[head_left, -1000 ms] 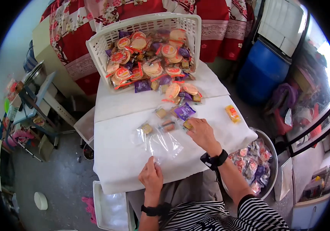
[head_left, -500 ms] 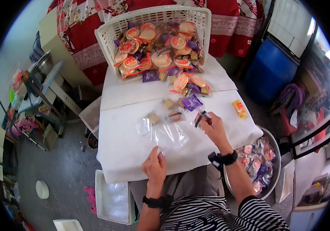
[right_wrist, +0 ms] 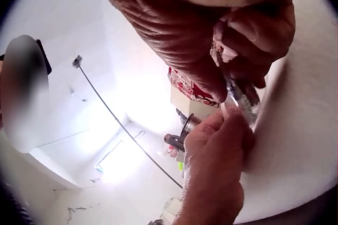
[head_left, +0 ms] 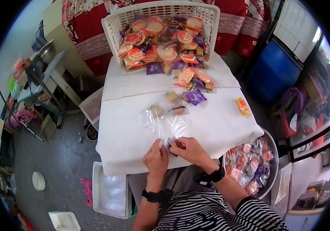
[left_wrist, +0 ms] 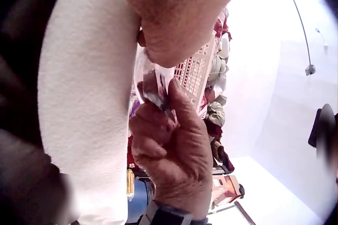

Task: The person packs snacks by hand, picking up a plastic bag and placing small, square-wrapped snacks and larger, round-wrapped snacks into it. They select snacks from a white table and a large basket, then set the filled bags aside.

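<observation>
The left hand (head_left: 156, 158) pinches a clear bag (head_left: 177, 127) as the right hand (head_left: 192, 152) grips a small packet (right_wrist: 238, 94) at the table's (head_left: 122, 154) near edge.

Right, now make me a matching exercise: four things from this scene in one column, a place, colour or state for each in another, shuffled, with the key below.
Column one
1. Basket
2. Barrel
3. Yellow packet
4. Left hand

Column two
a. blue
b. pinching clear plastic
c. tipped on its side, packets inside
d. on the table, near its right edge

Pairs: 1-c, 2-a, 3-d, 4-b
</observation>
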{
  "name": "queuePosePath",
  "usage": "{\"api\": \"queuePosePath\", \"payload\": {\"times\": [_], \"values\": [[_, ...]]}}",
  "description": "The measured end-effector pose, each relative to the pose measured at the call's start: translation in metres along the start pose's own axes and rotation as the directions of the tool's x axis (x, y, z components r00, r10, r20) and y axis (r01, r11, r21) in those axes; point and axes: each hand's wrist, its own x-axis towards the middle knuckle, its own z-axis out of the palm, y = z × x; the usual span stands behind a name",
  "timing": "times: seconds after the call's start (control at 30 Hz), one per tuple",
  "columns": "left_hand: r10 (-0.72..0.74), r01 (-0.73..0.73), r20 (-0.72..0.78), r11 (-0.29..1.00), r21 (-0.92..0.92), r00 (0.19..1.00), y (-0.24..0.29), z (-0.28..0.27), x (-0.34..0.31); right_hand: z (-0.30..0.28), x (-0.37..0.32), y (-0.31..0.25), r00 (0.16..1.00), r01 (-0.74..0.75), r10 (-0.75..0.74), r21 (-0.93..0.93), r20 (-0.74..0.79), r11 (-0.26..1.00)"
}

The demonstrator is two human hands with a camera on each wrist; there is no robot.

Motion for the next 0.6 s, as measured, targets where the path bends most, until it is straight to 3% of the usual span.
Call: {"api": "queuePosePath", "payload": {"times": [0.03, 0.1, 0.23, 0.3, 0.33, 0.4, 0.53, 0.6], "values": [[-0.02, 0.02, 0.018, 1.0, -0.011, 1.0, 0.003, -0.002, 0.0, 0.004, 0.002, 0.003, 1.0, 0.0, 0.0, -0.002, 0.004, 1.0], [-0.042, 0.043, 0.034, 0.999, -0.022, 0.999, 0.004, -0.003, 0.0, 0.013, 0.002, 0.008, 0.957, 0.14, -0.151, -0.064, -0.248, 0.988], [-0.02, 0.02, 0.012, 0.999, -0.039, 1.0, 0.005, -0.003, 0.002, 0.022, -0.01, 0.003, 0.921, 0.144, -0.113, 0.057, -0.374, 0.988], [-0.006, 0.006, 0.003, 0.999, -0.049, 1.0, 0.005, -0.003, 0.002, 0.021, -0.013, 0.005, 0.889, 0.241, -0.333, -0.297, -0.315, 0.924], [-0.001, 0.002, 0.008, 0.999, -0.043, 1.0, 0.005, -0.003, 0.002, 0.022, -0.012, 0.007, 0.889, 0.241, -0.333, -0.298, -0.314, 0.924], [0.002, -0.002, 0.011, 0.999, -0.036, 1.0, 0.004, -0.003, 0.002, 0.023, -0.008, 0.009, 0.75, 0.391, -0.631, -0.637, -0.197, 0.664], [-0.03, 0.031, 0.018, 0.998, -0.062, 0.999, 0.007, -0.004, 0.002, 0.031, 0.006, -0.003, 0.79, 0.361, -0.591, -0.656, -0.161, 0.662], [-0.034, 0.035, 0.016, 0.997, -0.07, 0.999, 0.006, -0.004, 0.003, 0.037, 0.012, -0.003, 0.873, 0.23, -0.461, -0.698, -0.161, 0.679]]}}
